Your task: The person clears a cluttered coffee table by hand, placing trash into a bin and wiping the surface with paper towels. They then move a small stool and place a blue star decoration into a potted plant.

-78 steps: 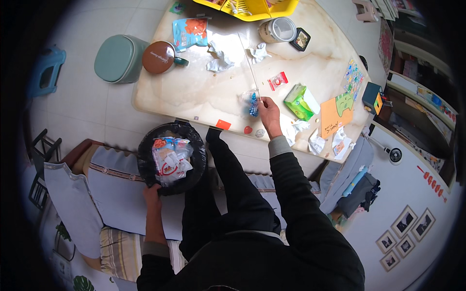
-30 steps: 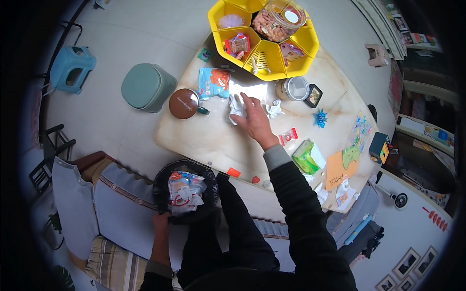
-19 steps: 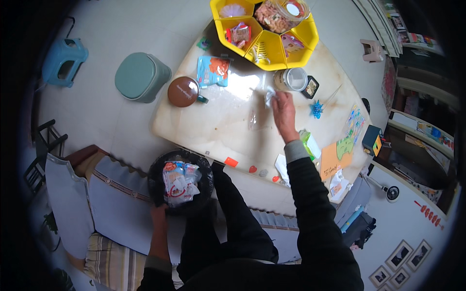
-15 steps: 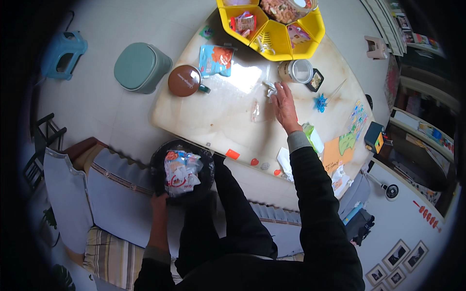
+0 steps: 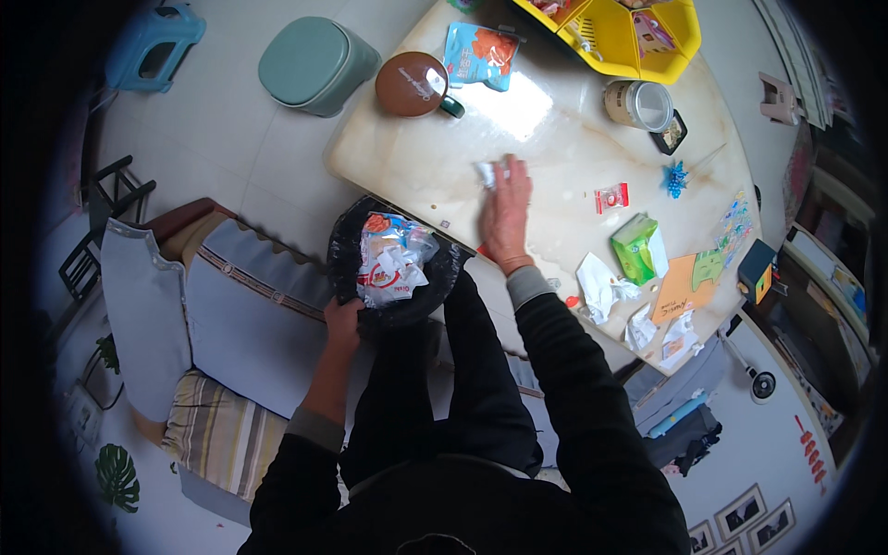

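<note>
My left hand [image 5: 343, 319] grips the near-left rim of a black waste bin [image 5: 442, 285] with a black plastic liner. Printed plastic packaging [image 5: 390, 264] and white crumpled scraps fill the bin, which is held against the table's edge. On the table, my right hand [image 5: 506, 213] lies palm down with fingers bent over a white crumpled tissue [image 5: 485, 174]; part of the tissue shows by the fingertips. The palm hides what is under it.
A brown-lidded mug [image 5: 413, 85], blue snack pouch [image 5: 481, 55], yellow sectioned tray [image 5: 615, 51] and clear jar [image 5: 638, 105] stand on the table [image 5: 398, 171]. To the right are a red wrapper [image 5: 611, 198], green tissue pack [image 5: 635, 250] and used tissues [image 5: 601, 287]. A teal bin [image 5: 319, 65] stands beyond.
My right hand has come nearer across the table toward the bin, with the white tissue at its fingers. A clear wrapper no longer shows. My left hand stays on the bin; the view has shifted.
</note>
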`<state>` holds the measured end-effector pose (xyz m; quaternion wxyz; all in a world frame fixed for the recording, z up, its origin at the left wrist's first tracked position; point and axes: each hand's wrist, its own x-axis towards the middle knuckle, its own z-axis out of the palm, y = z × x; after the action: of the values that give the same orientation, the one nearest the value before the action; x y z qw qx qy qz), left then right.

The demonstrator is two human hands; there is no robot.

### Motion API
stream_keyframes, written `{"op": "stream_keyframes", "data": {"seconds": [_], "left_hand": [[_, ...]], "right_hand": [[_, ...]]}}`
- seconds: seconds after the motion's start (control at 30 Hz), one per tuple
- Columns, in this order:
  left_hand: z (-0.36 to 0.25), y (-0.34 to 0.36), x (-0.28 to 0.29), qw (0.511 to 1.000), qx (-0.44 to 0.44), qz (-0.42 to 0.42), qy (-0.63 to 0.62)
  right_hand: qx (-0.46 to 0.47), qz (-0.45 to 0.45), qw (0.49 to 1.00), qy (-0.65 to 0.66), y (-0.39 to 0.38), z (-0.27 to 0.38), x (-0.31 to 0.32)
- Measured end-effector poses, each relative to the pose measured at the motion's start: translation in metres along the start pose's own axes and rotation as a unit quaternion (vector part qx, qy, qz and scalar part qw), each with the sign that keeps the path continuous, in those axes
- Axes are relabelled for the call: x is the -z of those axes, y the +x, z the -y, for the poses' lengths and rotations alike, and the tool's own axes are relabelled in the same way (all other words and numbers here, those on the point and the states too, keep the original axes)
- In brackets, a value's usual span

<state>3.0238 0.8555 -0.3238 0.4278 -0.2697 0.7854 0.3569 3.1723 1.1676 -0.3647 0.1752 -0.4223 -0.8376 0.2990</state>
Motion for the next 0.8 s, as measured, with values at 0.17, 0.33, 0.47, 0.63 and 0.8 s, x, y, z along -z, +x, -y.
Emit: {"op": "stream_keyframes", "data": {"seconds": [0.17, 0.33, 0.47, 0.63, 0.8], "left_hand": [[0.004, 0.002, -0.005, 1.000, 0.012, -0.013, 0.008], [-0.001, -0.003, -0.006, 0.999, 0.034, -0.022, 0.020], [-0.003, -0.003, -0.005, 1.000, 0.023, 0.011, -0.007], [0.002, -0.001, -0.004, 0.999, 0.034, 0.015, -0.014], [0.001, -0.004, -0.005, 0.999, 0.039, 0.022, 0.010]], "right_hand": [[0.046, 0.141, 0.980, 0.134, -0.044, 0.058, -0.028], [0.085, 0.208, 0.944, 0.243, -0.066, 0.102, -0.014], [-0.117, 0.070, 0.950, 0.281, -0.003, 0.057, 0.026], [0.004, -0.131, 0.991, -0.030, 0.104, -0.045, 0.069], [0.014, -0.043, 0.998, 0.053, 0.033, 0.003, 0.017]]}}
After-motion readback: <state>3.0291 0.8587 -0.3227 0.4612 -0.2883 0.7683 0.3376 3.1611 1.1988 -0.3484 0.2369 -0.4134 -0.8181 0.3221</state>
